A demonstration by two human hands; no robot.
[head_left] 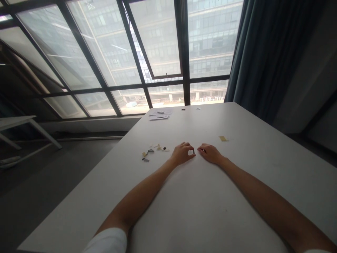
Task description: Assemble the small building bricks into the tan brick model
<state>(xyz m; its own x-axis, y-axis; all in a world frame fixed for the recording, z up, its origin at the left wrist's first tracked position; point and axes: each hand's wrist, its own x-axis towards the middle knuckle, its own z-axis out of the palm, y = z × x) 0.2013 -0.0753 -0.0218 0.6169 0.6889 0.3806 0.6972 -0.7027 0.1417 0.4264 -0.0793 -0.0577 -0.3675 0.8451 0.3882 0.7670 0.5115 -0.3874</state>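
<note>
My left hand point(181, 154) rests on the white table point(184, 200) with thumb and forefinger curved into a ring. Between their tips is a small grey piece point(193, 151), too small to name more exactly. Just to its right, a narrow gap away, lies my right hand point(210, 153), its fingers pinched together; whatever may be in them is hidden. Left of my left hand is a loose group of small parts: grey pieces point(151, 150), a dark-and-grey piece point(145, 160), a tan piece point(144, 154) and several pale yellow ones point(159, 148).
A flat tan piece point(223, 138) lies beyond my right hand. Papers point(159, 117) sit near the far left edge, with a dark round spot point(183, 109) to their right. Windows point(158, 42) and a blue curtain point(252, 63) border the table; another table point(18, 121) stands left.
</note>
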